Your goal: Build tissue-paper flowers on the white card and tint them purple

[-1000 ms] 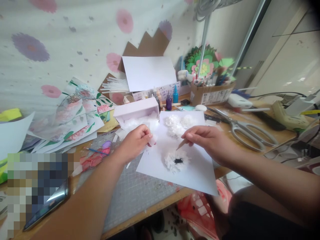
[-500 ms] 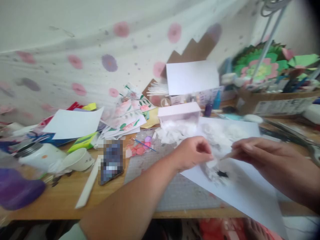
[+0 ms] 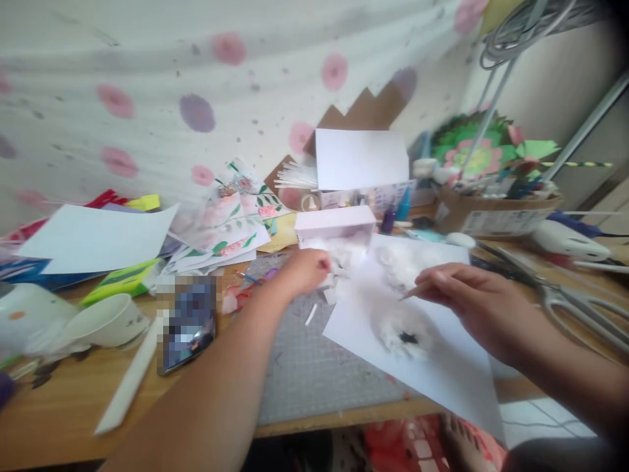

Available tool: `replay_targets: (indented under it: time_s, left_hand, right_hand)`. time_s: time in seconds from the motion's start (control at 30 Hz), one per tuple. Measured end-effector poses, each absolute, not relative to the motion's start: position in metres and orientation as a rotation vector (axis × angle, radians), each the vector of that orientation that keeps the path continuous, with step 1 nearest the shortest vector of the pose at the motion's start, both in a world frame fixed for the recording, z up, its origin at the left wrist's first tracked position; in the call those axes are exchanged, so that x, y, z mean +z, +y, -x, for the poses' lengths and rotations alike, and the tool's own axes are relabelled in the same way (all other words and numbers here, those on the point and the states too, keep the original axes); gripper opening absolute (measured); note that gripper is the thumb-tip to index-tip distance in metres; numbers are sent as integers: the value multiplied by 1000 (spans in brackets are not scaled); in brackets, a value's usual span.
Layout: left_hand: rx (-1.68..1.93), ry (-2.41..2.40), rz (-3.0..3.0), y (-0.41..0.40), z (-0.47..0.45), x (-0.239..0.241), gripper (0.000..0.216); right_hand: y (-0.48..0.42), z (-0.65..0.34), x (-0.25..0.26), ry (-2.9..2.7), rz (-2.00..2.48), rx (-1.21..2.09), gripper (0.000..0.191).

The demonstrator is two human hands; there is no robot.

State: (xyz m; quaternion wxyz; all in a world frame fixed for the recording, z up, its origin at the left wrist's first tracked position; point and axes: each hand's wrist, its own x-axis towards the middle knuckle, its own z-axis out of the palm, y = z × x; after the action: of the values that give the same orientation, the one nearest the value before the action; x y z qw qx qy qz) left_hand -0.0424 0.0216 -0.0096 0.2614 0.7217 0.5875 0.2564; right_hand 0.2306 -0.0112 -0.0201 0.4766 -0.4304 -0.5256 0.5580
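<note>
My right hand (image 3: 462,298) pinches a thin pointed stick (image 3: 409,296) above a white paper sheet (image 3: 452,367). Below its tip, on the sheet, lies a fluffy white ring (image 3: 388,334) with a dark centre. A second white fluffy piece (image 3: 390,262) sits farther back on the sheet. My left hand (image 3: 305,270) is closed, fingers curled, at a heap of small white paper strips (image 3: 339,262) before a white box (image 3: 337,226). What its fingertips hold, if anything, cannot be made out.
A grey cutting mat (image 3: 295,373) lies under the sheet, with one loose white strip (image 3: 311,314). To the left are a phone (image 3: 189,328), a white cup (image 3: 105,321) and a long white strip (image 3: 130,380). Large scissors (image 3: 555,295) and a cardboard box (image 3: 496,213) stand right.
My left hand has moved left from above the white ring to the strip heap. My right hand still holds the stick near the ring. The camera view has turned slightly right.
</note>
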Motion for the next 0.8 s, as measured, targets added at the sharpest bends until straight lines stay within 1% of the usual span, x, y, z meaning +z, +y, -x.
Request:
replay_targets:
  time_s: [0.13, 0.2, 0.3, 0.37, 0.43, 0.6, 0.7, 0.8]
  left_hand:
    - [661, 1810, -2125, 29, 53, -16, 16]
    - [584, 1761, -2232, 27, 48, -18, 27]
    - [398, 1566, -2369, 21, 42, -20, 43]
    - [324, 1475, -2416, 20, 41, -21, 47]
    - [316, 1443, -2435, 21, 40, -22, 42]
    - [426, 1419, -2412, 26, 38, -22, 13]
    - [542, 1399, -2334, 25, 35, -16, 8]
    - [630, 1357, -2213, 16, 28, -9, 12]
  right_hand:
    - [-4, -240, -24, -1329, 1087, 1299, 27]
    - [-5, -244, -24, -1364, 1116, 1269, 28]
    - [-10, -248, -19, -1402, 1154, 1226, 33]
    - [-14, -251, -16, -1442, 1175, 1212, 34]
    - [-17, -253, -13, -1488, 1186, 1217, 33]
    - [-18, -259, -12, -1600, 1167, 1220, 32]
    - [-18, -262, -11, -1647, 1153, 1217, 31]
    - [-20, -264, -10, -1699, 1135, 1230, 28]
